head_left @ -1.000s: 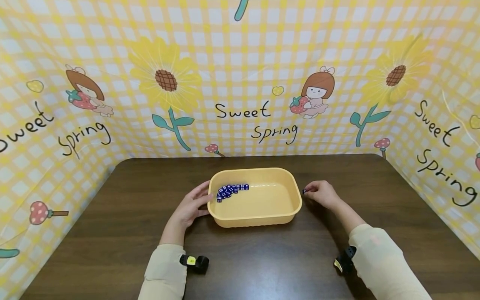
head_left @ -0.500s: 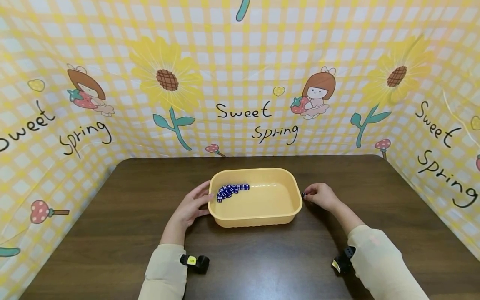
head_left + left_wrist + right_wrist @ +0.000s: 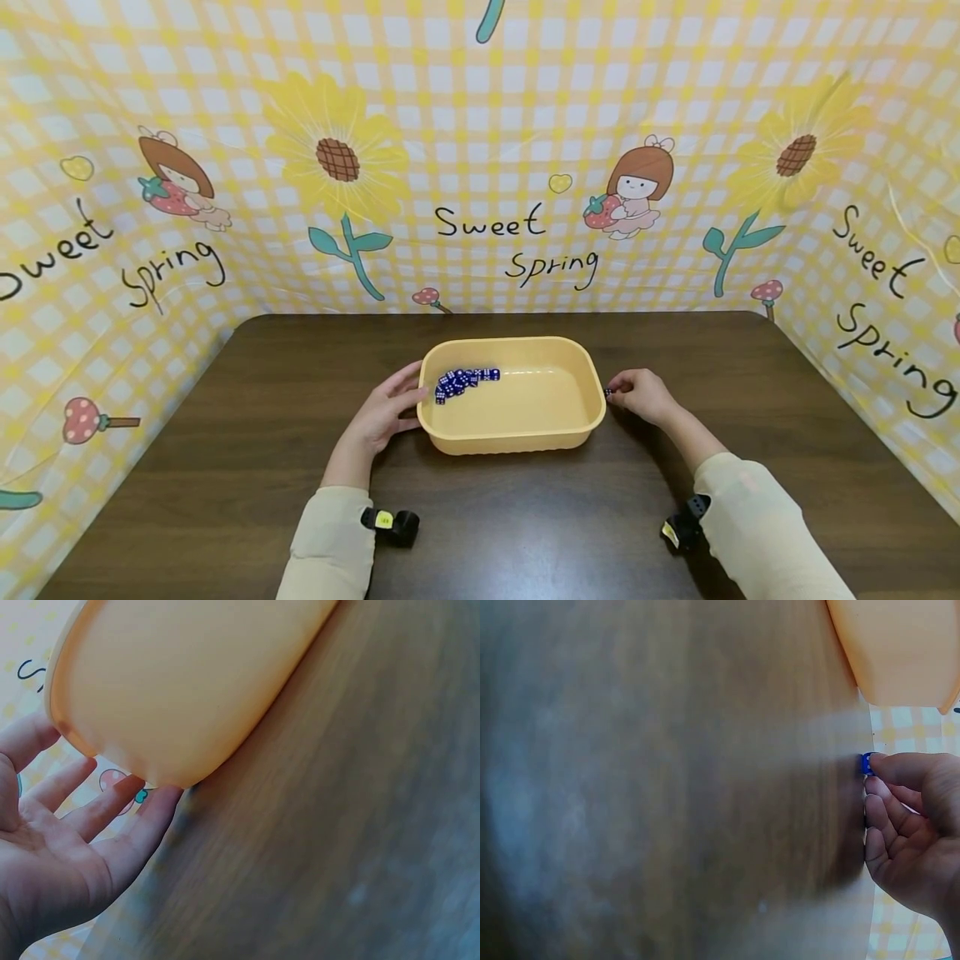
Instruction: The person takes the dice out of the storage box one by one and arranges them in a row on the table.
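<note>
The oblong pale-yellow plastic basin (image 3: 517, 445) sits upright, its long axis running left to right, roughly parallel with the table's far edge; its rounded corners face the table's corners. Inside, small dark-blue dice with white pips (image 3: 454, 383) form a curved band, bunched towards the left end and tailing off to the right beside the far wall. The dark-brown wood-grain table (image 3: 480, 517) has rounded far corners; behind it and along both sides hangs a yellow-and-white checked cloth (image 3: 480, 133) printed with sunflowers and "Sweet Spring".

The left hand (image 3: 381, 414) has its fingers spread, their tips touching the basin's left end. The right hand (image 3: 643, 395), just beyond the basin's right end, pinches a single blue die (image 3: 867, 763) between thumb and forefinger. That cube lies at the fingertips, on the side towards the basin; whether it touches the table I cannot tell.
</note>
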Demonstrator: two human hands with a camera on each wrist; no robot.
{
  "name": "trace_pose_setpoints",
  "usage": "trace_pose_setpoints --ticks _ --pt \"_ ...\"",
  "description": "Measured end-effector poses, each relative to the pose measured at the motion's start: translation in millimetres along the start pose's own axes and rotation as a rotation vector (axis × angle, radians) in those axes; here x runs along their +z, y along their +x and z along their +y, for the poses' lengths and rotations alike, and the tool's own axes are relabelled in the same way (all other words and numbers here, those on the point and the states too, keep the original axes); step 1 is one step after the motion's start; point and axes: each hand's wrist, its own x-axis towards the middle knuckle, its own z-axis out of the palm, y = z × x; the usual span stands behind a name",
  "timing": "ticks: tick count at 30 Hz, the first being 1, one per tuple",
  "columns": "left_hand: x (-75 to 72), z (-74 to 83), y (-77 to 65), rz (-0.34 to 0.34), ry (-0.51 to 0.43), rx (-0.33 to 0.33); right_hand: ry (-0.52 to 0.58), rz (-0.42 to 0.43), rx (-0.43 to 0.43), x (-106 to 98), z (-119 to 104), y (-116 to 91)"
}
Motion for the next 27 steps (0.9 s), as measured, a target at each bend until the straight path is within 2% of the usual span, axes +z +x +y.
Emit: trace_pose_setpoints --ticks 15,27 --pt "-0.7 0.7 1.1 0.006 0.005 -0.01 0.028 -0.027 0.019 -2.9 1.9 -0.1" --pt "-0.1 -0.8 1.1 0.001 0.003 0.002 0.081 -0.058 0.056 -26.7 6.1 -10.8"
